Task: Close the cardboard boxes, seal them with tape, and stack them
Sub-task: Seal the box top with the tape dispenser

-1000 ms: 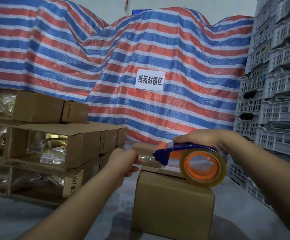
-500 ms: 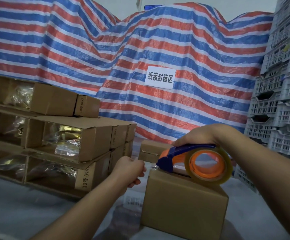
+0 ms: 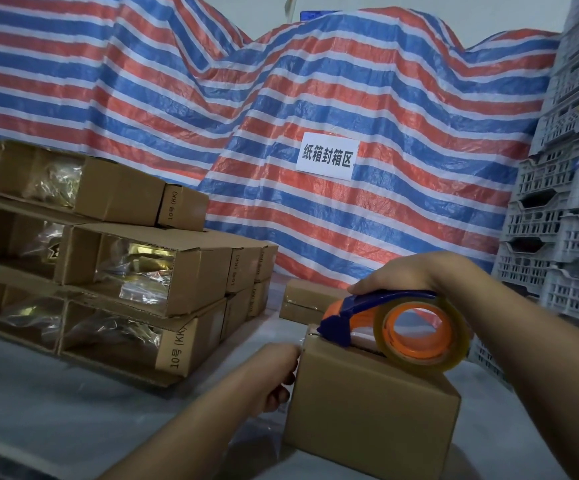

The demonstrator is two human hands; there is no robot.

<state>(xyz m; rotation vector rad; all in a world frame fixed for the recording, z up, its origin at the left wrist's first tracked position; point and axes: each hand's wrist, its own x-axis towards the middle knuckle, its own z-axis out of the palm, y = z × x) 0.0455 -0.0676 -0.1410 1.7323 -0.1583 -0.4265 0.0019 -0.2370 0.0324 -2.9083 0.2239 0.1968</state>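
A closed cardboard box stands on the table in front of me. On its top rests a blue and orange tape dispenser with a clear tape roll; its blade end sits at the box's far left top edge. My right hand grips the dispenser's handle from above. My left hand is against the box's left side, fingers curled at the tape end there. A second small box lies just behind.
Stacks of sealed cardboard boxes fill the left of the table. A striped tarp with a white sign hangs behind. Grey plastic crates are piled at the right.
The dispenser came down from mid-air onto the box top. My left hand dropped with the tape end to the box's left side. The view shifted, so the box sits further right.
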